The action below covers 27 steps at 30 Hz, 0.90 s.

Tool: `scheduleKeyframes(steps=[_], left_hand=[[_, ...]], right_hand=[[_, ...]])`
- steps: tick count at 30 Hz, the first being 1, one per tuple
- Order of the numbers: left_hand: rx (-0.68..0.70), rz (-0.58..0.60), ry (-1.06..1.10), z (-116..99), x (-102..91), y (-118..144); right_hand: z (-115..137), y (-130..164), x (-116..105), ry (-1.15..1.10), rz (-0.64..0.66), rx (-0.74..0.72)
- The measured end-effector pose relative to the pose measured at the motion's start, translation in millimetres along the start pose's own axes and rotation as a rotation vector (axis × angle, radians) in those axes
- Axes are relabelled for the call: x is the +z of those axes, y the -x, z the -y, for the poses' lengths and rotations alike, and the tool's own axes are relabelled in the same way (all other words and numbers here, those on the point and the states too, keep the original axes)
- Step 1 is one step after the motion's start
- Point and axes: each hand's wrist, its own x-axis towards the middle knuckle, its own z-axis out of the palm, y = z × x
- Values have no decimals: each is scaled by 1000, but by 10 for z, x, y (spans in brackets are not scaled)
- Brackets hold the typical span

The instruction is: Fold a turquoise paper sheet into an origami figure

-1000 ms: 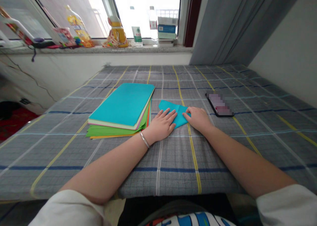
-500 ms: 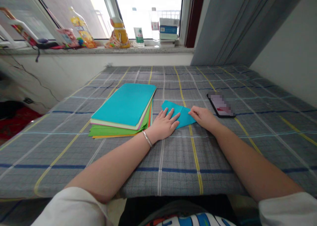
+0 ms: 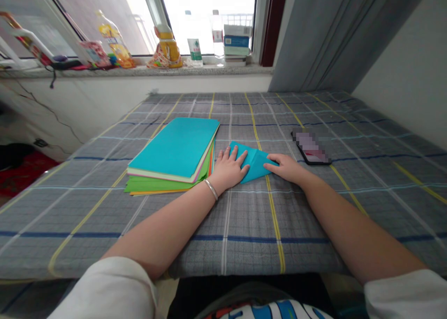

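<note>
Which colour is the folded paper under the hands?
The paper is bright turquoise blue, seen in the head view.

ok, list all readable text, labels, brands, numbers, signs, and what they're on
None legible.
Orange bottle, green-and-white tube, clear bottle, blue box: markings too small or blurred.
Phone: screen pixelated.
Folded blue paper, paper stack: no writing visible.

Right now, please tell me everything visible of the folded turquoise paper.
The folded turquoise paper looks matt and thin, creased across, narrowing toward its right end. It lies on plaid cloth, right of the paper stack. The left hand is spread on its left part, partly hiding it; the right hand touches its right end.
</note>
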Motion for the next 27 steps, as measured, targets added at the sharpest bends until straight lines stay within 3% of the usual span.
scheduleKeyframes(steps=[5, 8, 15, 22, 27], left_hand=[[270, -19, 12, 98, 27, -50], [421, -7, 22, 105, 17, -76], [370, 87, 80, 40, -8, -213], [267, 98, 107, -40, 19, -424], [284, 79, 68, -32, -6, -404]], right_hand=[[-60, 9, 9, 0, -107, -209], [2, 43, -22, -53, -24, -274], [104, 92, -132, -101, 190, -209], [95, 105, -167, -186, 194, -143], [104, 110, -158, -154, 163, -97]])
